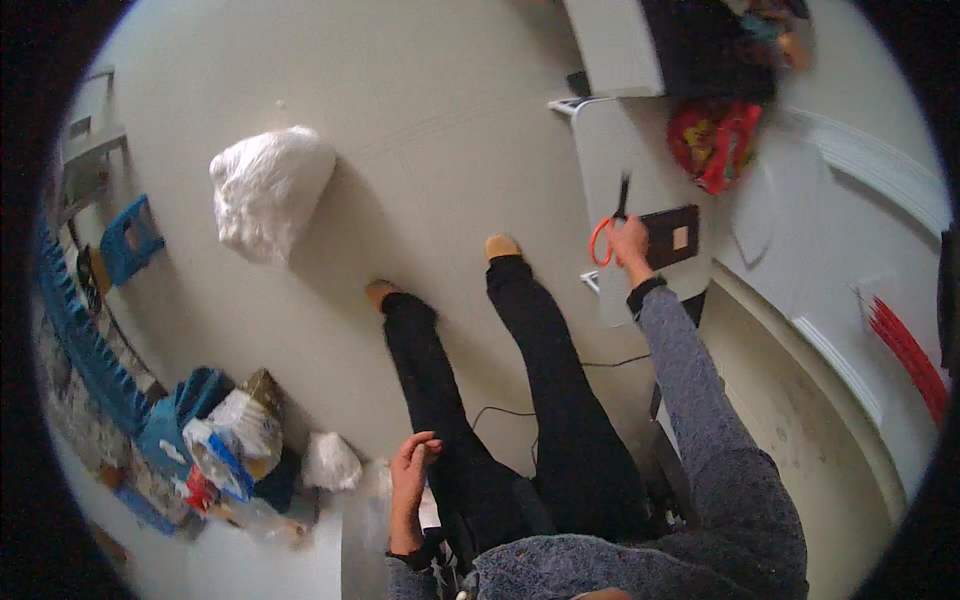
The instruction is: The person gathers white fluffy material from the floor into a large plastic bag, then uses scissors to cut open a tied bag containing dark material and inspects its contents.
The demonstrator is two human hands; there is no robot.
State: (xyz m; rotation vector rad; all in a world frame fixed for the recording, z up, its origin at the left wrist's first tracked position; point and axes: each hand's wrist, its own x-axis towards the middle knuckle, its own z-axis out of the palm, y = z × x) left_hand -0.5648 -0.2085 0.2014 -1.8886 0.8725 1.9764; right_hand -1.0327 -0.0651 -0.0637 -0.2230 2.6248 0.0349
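Observation:
My right hand [628, 241] is closed around a pair of scissors [599, 244] with an orange handle loop. Their dark, blurred blades point away from me, over a small white table [611, 139]. Just beyond the hand, a dark flat case or box [679, 238] with a pale patch lies on that table. My left hand [412, 461] hangs beside my left thigh, its fingers loosely bent, and nothing shows in it.
A bulging white plastic bag [270, 195] sits on the floor ahead to the left. A blue plastic stool [133, 241] stands farther left, near a blue ruffled cloth edge [94, 337]. Bags [240, 431] are heaped nearer me. A red patterned bag [712, 142] rests at the table's far side; a thin cable [502, 410] crosses the floor.

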